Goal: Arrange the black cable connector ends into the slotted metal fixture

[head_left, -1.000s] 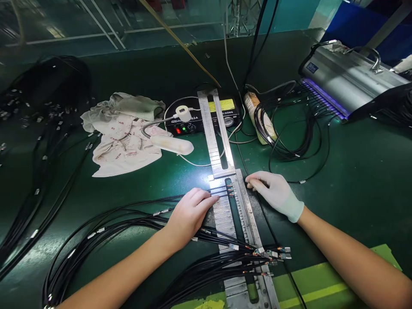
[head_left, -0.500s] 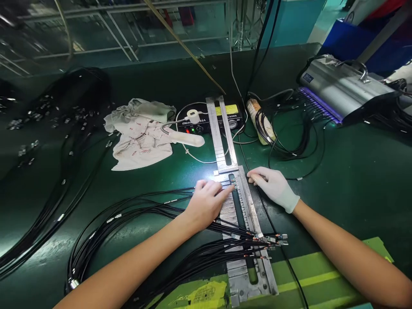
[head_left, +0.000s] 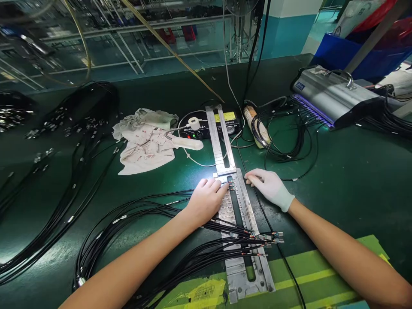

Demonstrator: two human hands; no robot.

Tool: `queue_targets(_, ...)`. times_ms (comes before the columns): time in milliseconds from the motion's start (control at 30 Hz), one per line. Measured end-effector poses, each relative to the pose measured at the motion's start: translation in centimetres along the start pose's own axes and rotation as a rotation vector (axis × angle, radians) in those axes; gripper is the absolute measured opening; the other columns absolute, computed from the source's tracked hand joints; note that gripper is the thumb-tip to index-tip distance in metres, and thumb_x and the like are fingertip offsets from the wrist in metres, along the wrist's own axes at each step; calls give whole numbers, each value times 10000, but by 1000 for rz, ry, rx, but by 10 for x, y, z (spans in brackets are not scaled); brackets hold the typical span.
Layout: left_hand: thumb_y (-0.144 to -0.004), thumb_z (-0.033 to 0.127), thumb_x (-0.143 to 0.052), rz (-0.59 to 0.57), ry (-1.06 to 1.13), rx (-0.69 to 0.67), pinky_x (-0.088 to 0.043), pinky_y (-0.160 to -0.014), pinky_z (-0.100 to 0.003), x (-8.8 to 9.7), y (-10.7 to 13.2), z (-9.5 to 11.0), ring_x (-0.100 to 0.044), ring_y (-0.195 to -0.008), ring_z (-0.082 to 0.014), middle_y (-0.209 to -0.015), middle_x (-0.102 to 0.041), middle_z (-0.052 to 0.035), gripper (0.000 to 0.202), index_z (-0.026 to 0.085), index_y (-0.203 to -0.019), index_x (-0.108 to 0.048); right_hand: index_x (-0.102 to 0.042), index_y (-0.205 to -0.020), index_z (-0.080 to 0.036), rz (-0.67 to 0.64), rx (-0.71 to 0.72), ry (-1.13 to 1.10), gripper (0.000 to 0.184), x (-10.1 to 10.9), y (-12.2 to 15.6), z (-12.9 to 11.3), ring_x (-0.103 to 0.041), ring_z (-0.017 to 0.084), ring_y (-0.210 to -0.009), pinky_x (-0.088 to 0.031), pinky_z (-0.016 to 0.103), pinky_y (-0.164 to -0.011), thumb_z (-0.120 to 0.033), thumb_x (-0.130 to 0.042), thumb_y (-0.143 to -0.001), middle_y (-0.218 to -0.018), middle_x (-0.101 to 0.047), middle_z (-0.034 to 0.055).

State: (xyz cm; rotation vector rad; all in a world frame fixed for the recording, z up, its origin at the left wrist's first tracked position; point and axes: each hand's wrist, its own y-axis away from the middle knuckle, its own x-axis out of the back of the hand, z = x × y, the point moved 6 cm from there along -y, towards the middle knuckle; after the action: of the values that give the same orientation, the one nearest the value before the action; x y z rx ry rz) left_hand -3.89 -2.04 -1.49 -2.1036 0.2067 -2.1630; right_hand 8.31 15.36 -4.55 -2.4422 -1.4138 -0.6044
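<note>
My bare left hand point(head_left: 207, 198) rests on the left side of a slotted metal jig point(head_left: 240, 283), fingers bent down over thin black cables point(head_left: 175, 192). Its index fingertip is at the small cable ends lying in the jig's upper slots. To the right of the jig, my gloved right hand point(head_left: 269, 186) is closed in a pinch; whatever may be between thumb and finger is too small to make out. Lower down, several cables with metal connectors point(head_left: 277, 237) lie across the jig, their ends sticking out to the right.
Behind the jig stands a black control box point(head_left: 193, 134) beside a crumpled white cloth point(head_left: 146, 148). A glue bottle point(head_left: 257, 124) lies among coiled cables. At the right back is a silver lamp unit point(head_left: 337, 96) glowing violet. Cable bundles point(head_left: 77, 171) cover the left.
The camera view has shifted slightly. My left index finger has drawn back a little along the cable ends, and my right hand keeps its pinch beside the jig.
</note>
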Motion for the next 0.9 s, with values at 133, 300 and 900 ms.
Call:
queue_targets(133, -1024, 265, -436, -187, 445, -27, -396, -796, -345, 9, 25, 14, -515, -917, -184, -1004, -598, -50, 186, 191, -1081, -597, -711, -1006, -210, -4, 4, 4, 267, 1, 0, 0, -639, 164, -810, -492, 274, -745, -393, -517, -1003, -887, -691, 11)
queue_targets(300, -1040, 248, -383, -329, 744, -11, -391, -880, -348, 9, 37, 31, -467, -989, -190, -1067, -558, -55, 197, 205, -1093, -568, -703, -999, -220, -3, 2, 6, 252, 0, 0, 0, -632, 155, -813, -483, 265, -743, -384, -511, -1009, -890, -687, -2)
queue_targets(900, -994, 88, -377, -28, 315, 90, -449, -893, -400, -15, 43, 0, -488, -1011, -225, -1124, -555, -114, 260, 132, -1232, -471, -705, -1006, -219, -4, 27, 71, 219, 0, -3, -4, -648, 163, -835, -471, 280, -762, -330, -516, -1000, -903, -699, -2)
